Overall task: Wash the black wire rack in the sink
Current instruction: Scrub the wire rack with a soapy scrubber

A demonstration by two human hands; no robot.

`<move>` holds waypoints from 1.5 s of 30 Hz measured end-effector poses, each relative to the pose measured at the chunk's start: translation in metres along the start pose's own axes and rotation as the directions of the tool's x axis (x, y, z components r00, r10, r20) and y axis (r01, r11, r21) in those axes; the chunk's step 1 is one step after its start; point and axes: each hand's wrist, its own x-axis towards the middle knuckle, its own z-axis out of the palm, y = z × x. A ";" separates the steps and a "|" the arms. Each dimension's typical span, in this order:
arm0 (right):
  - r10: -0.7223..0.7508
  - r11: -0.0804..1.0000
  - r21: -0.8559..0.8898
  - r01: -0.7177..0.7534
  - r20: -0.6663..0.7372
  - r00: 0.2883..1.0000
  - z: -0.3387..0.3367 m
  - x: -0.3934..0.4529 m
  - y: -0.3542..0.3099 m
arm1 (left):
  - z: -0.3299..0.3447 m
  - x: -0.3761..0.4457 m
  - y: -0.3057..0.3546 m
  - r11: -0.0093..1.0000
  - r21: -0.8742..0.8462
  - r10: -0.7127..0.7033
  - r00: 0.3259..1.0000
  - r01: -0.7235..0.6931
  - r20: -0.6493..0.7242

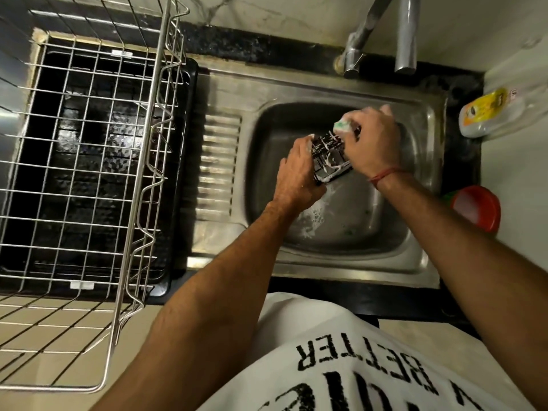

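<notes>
A small black wire rack (329, 159), streaked with white soap foam, is held above the steel sink (350, 209). My left hand (298, 173) grips the rack's left side. My right hand (372, 140) holds a green and white sponge (343, 125) pressed against the rack's upper right edge. Much of the rack is hidden between the two hands. Foam lies on the sink floor below my left wrist.
A steel tap (382, 31) stands behind the sink. A large steel wire dish basket (89, 161) over a black tray (181, 173) fills the left. A dish soap bottle (492, 112) and a red-lidded container (476, 207) sit to the right of the sink.
</notes>
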 end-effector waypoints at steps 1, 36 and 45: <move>-0.008 1.000 0.012 0.008 0.017 1.000 0.002 -0.001 -0.003 | -0.001 0.001 0.000 1.000 -0.001 -0.004 1.000 0.004 0.000; 0.519 0.615 0.468 -0.635 0.366 0.772 -0.013 -0.011 0.074 | -0.014 0.007 0.002 0.999 0.030 0.013 0.994 -0.016 0.107; 0.675 0.323 0.593 -0.738 0.402 0.619 0.008 -0.034 0.061 | -0.010 0.012 0.001 0.996 -0.091 0.013 0.992 -0.001 0.123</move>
